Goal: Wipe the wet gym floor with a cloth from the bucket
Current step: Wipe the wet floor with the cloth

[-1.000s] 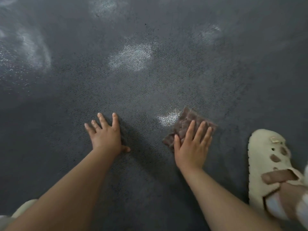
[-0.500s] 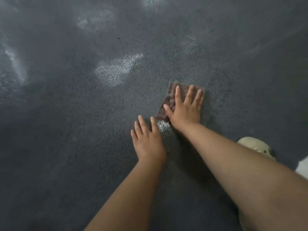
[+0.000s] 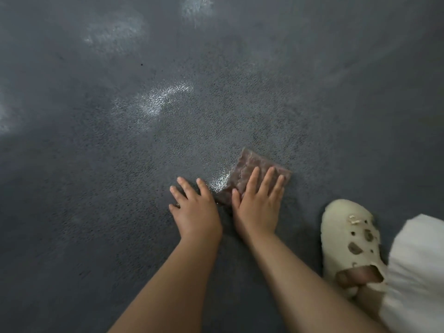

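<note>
1. Dark grey, grainy gym floor (image 3: 96, 212) fills the view, with pale shiny wet patches (image 3: 156, 99) in the far middle, the far left and along the far edge.
2. At the near right a cream clog (image 3: 348, 241) with holes stands on the floor, just beside the right forearm; white fabric (image 3: 418, 272) covers the leg to the right of it.
3. Nothing lies between the hands and the far wet patches.
4. A small brownish cloth (image 3: 249, 167) lies flat on the floor right of centre, its texture bumpy, its far corner pointing away. A bright wet glint (image 3: 219, 180) sits on the floor just left of it.
5. The right hand (image 3: 258, 203) presses on the cloth, palm down, fingers straight and slightly spread, gripping nothing.
6. The left hand (image 3: 194, 210) rests flat on the bare floor just beside the right hand, fingers straight, holding nothing.
7. Compared with half a second ago, the cloth and right hand have come nearer and rightward, and the clog shows fully.
</note>
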Motion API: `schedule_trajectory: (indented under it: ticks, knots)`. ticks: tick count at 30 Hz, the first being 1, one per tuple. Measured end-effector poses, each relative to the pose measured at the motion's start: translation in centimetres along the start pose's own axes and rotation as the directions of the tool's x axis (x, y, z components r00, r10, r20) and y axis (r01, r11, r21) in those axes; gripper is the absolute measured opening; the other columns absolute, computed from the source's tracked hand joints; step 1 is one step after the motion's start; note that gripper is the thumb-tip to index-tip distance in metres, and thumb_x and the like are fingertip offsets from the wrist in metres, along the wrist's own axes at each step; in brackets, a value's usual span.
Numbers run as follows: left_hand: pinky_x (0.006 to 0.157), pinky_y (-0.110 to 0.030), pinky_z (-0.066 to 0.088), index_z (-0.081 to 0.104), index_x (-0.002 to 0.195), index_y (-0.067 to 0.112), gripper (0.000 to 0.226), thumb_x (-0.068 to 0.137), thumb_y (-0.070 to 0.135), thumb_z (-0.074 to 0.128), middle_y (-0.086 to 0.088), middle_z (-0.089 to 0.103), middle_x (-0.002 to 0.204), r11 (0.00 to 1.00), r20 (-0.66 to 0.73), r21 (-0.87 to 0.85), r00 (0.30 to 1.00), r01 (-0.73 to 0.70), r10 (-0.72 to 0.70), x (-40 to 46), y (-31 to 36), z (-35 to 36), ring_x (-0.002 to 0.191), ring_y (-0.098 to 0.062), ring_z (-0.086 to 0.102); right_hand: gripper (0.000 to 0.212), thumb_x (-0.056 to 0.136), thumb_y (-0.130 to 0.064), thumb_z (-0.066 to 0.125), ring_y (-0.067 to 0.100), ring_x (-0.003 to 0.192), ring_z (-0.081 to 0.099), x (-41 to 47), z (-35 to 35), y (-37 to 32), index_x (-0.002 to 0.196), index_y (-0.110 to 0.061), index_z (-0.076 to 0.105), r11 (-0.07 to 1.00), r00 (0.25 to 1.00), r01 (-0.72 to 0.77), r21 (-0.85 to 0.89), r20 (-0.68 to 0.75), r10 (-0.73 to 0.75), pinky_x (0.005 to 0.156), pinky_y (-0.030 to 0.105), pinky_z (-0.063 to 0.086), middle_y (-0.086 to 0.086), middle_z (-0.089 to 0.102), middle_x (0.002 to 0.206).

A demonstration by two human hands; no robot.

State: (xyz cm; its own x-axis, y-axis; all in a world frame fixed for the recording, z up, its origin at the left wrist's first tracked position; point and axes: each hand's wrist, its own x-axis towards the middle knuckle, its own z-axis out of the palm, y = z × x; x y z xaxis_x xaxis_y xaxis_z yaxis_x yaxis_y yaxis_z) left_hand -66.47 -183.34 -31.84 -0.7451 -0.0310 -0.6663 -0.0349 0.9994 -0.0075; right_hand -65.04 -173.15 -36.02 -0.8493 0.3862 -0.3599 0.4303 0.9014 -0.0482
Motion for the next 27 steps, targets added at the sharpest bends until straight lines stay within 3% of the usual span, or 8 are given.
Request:
schedule_trajectory:
  ticks: [2,4,6,8,21,27]
  knots:
    - [0.111,-0.048,0.026,-0.008,0.149,0.01,0.077,0.097,0.025,0.047,-0.028,-0.013,0.153,1.0,-0.004,0.007,1.0,-0.006,0.006,0.1,0.0,0.0,0.142,-0.046,-0.002,0.073,0.079,-0.048,0.041,0.061,0.12,0.039,0.1,0.3,-0.7,0.128,0.005,0.052,0.999,0.999,-0.039,0.037,-0.015,0.04,0.096,0.065,0.035,0.039,0.044,0.131]
    - [0.111,-0.048,0.027,-0.008,0.149,0.01,0.075,0.097,0.022,0.045,-0.028,-0.013,0.152,1.0,0.008,0.006,1.0,-0.007,0.007,0.2,0.1,-0.2,0.142,-0.046,-0.002,0.081,0.085,-0.053,0.045,0.063,0.13,0.018,1.2,-0.2,-1.7,0.142,0.004,0.033,0.996,0.997,-0.067,0.061,-0.043,0.07,0.106,0.066,0.017,0.041,0.024,0.143]
    - [0.112,-0.048,0.027,-0.011,0.149,0.01,0.091,0.093,0.033,0.056,-0.029,-0.015,0.152,1.0,0.041,0.019,0.999,-0.008,0.008,0.1,0.2,-0.4,0.142,-0.046,-0.003,0.09,0.089,-0.064,0.037,0.056,0.137,-0.006,3.1,-0.9,-2.0,0.15,-0.005,0.005,0.996,0.997,-0.072,0.045,-0.001,0.072,0.11,0.061,-0.004,0.034,-0.003,0.152]
    - [0.112,-0.048,0.026,-0.014,0.148,0.009,0.109,0.084,0.045,0.065,-0.029,-0.017,0.151,1.0,0.085,0.021,0.996,-0.016,0.014,0.2,0.1,-0.5,0.142,-0.046,-0.004,0.093,0.087,-0.069,0.031,0.053,0.137,-0.014,5.3,-2.2,-2.1,0.151,-0.011,-0.003,0.998,0.998,-0.05,0.034,-0.02,0.051,0.11,0.058,-0.011,0.029,-0.011,0.153]
    - [0.111,-0.049,0.029,-0.018,0.147,0.01,0.113,0.081,0.045,0.068,-0.027,-0.024,0.15,0.999,0.104,-0.042,0.994,-0.019,0.023,0.2,0.1,-0.6,0.141,-0.046,-0.011,0.08,0.089,-0.071,0.017,0.044,0.14,-0.016,16.5,-7.0,-2.6,0.15,-0.029,-0.01,0.966,0.981,0.191,-0.175,0.02,-0.191,0.115,0.054,-0.009,0.015,-0.016,0.157]
    - [0.111,-0.048,0.029,-0.018,0.147,0.01,0.114,0.081,0.046,0.068,-0.027,-0.023,0.15,0.999,0.089,-0.03,0.995,-0.038,0.04,0.0,-0.2,-0.6,0.141,-0.046,-0.009,0.072,0.092,-0.067,0.018,0.039,0.142,-0.017,18.7,-8.1,-1.6,0.15,-0.032,-0.009,0.948,0.965,0.26,-0.181,0.035,-0.258,0.116,0.048,-0.01,0.009,-0.016,0.158]
